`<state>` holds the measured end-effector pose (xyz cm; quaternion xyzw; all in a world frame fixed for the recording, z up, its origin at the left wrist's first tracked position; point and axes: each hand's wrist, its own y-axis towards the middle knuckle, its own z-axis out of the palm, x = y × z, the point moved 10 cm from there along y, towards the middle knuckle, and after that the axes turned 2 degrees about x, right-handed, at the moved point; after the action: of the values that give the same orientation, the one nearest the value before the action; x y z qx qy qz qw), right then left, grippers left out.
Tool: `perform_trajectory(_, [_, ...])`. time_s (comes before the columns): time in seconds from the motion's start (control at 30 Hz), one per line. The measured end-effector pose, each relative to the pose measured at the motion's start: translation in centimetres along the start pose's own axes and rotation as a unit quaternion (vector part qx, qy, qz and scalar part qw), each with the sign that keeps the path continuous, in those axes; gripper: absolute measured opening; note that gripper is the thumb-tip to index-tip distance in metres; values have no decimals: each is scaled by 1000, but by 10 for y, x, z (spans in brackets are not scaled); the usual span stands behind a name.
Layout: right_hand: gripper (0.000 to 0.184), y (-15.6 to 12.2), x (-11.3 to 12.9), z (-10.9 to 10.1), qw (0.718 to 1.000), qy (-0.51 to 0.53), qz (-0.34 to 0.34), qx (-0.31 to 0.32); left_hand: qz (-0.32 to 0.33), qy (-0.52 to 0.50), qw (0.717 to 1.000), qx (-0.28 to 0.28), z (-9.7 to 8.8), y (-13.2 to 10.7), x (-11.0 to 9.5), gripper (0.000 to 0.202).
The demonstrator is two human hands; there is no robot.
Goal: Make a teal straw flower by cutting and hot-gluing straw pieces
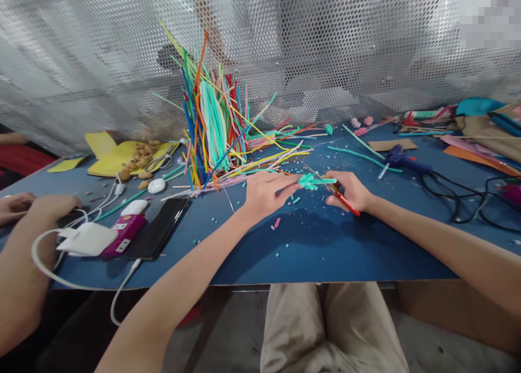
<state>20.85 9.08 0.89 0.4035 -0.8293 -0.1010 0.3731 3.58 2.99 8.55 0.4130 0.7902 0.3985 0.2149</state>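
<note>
Perforated wall (pixel 317 31), blue table (pixel 260 264), grey floor (pixel 228 335)

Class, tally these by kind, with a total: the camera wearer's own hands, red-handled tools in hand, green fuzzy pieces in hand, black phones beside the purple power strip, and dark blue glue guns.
Own hands: 2 (left hand, right hand)
Red-handled tool in hand: 1
Green fuzzy piece in hand: 1
Black phone: 1
Dark blue glue gun: 1
Total: 6

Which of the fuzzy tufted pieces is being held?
The turquoise tufted piece in the left hand; the other turquoise tuft and the pink tufts are farther back on the table.
</note>
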Motion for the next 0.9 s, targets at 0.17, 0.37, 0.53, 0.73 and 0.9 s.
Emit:
perform_trajectory(0.17, [43,-2,-3,2,1000,-1,-3,-4,14,-6,1000,-25,-5,1,-4,17])
perform_trajectory(0.37, [38,-3,-4,2,1000,-17,0,-11,-27,7,999,28,5,-2,4,27])
perform_trajectory(0.53, [35,-2,2,-1,999,-33,16,-27,-35,8,999,31,6,-3,3,31])
perform_trajectory(0.73, [31,-2,4,-3,998,-40,27,-37,-23,6,1000,14,4,-3,3,28])
perform_trajectory(0.9, [31,-1,6,-4,997,-53,35,-43,-27,5,999,18,6,-5,4,26])
